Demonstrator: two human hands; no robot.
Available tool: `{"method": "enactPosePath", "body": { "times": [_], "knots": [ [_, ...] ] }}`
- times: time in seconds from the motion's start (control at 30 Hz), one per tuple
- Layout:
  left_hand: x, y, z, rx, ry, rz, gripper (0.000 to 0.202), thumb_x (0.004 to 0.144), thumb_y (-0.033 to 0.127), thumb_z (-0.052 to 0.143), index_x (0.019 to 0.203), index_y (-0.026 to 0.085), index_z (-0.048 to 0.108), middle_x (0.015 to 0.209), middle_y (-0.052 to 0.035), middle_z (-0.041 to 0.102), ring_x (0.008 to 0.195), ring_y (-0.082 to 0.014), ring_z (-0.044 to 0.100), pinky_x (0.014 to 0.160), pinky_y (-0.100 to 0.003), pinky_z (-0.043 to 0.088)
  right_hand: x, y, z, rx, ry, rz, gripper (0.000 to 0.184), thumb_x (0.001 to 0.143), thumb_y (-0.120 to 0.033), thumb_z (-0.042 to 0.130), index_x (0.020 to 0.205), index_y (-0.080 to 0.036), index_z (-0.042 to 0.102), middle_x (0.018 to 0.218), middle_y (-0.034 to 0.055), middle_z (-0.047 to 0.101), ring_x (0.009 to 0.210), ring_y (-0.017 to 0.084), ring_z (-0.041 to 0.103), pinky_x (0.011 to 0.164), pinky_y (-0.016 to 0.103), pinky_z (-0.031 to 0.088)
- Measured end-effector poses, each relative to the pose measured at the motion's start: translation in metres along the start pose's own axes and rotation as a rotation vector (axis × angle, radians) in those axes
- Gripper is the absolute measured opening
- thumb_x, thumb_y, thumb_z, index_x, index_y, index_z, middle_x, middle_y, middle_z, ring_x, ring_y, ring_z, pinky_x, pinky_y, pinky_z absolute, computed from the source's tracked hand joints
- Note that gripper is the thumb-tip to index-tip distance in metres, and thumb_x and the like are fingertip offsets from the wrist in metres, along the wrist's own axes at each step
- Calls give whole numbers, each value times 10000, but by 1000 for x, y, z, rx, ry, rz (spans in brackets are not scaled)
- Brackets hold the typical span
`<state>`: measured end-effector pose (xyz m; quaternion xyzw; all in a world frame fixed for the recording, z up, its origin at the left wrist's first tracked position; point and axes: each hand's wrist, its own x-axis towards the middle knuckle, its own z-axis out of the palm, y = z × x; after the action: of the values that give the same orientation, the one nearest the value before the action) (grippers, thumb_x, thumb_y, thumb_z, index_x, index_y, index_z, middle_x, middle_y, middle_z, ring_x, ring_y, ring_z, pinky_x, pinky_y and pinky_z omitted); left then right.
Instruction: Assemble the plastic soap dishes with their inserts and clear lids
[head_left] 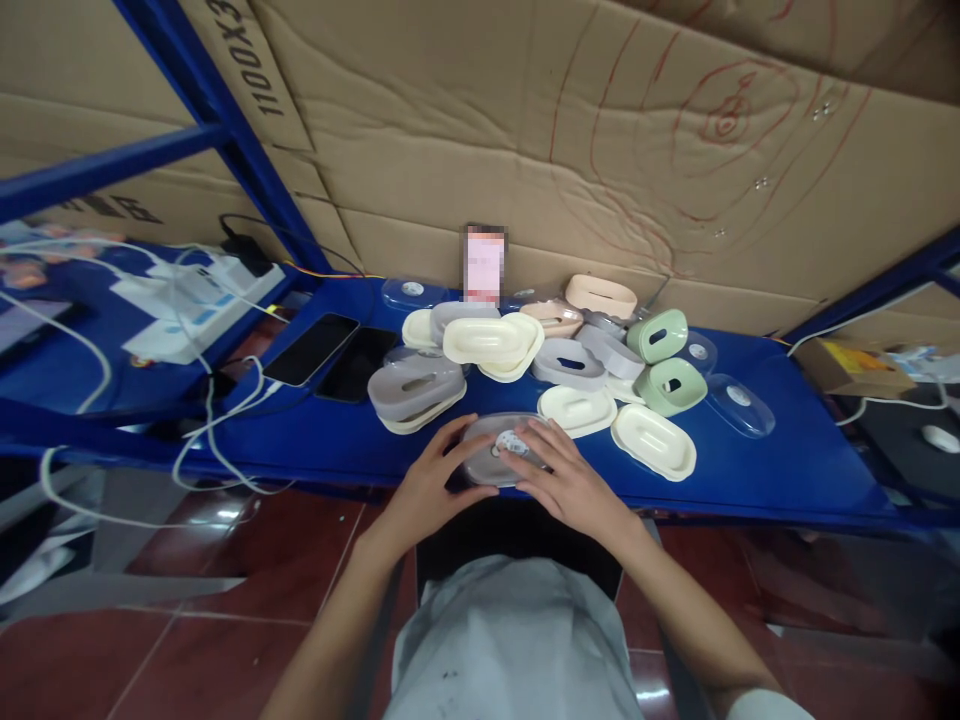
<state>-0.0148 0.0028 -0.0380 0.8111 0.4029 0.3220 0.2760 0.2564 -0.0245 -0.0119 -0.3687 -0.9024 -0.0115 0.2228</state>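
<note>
1 clear-lidded case [482, 466], left hand [429, 482] gripping, right hand [579, 488] touching

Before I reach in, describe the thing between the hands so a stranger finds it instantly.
Find the blue table, then its near edge, where the left hand and right hand are. Between them sits a grey container under a clear lid with a pale sticker. Unlike the stickered lids at right, which show blue through, it shows grey.

Lid label [511, 441] illegible; phone screen [485, 264] blurred.
</note>
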Motion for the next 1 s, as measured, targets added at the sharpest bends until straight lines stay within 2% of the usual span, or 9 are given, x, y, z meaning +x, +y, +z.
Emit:
{"method": "enactPosePath", "body": {
  "times": [0.57,0.7,0.8,0.9,1.0],
  "knots": [
    [0,4,-2,6,2,17,573,961,418,752,1502,372,569,1630,-100,440,1500,-325,506,1226,-524,466,-7,1,5,-8,44,-21,589,1066,-259,625,1626,-258,443,1590,127,564,1610,297,339,1296,606,360],
    [0,7,-2,27,-27,-14,605,932,400,786,1495,370,569,1627,-95,444,1503,-331,504,1224,-520,469,-6,-3,1,-20,-12,41,709,1023,-385,691,1652,-240,399,1685,181,422,1647,362,214,1275,660,355],
    [-1,6,-2,70,-77,-28,697,890,311,827,1520,396,543,1641,-82,434,1495,-340,513,1210,-522,489,-10,-6,0,-36,-63,109,777,1006,-422,711,1673,-243,357,1720,183,358,1656,383,162,1258,682,365],
    [-4,7,-2,61,-92,-16,714,888,278,827,1523,421,536,1622,-73,457,1463,-340,545,1192,-532,509,-15,-7,0,-35,-49,88,741,1001,-374,725,1654,-249,401,1700,174,396,1653,374,183,1240,624,431],
    [-4,17,-1,22,-70,45,698,915,366,813,1539,443,509,1629,-76,452,1471,-344,536,1188,-539,513,-20,-6,-7,-34,21,33,705,1003,-348,724,1637,-251,431,1665,178,446,1633,378,253,1230,609,454]
  ]
}}
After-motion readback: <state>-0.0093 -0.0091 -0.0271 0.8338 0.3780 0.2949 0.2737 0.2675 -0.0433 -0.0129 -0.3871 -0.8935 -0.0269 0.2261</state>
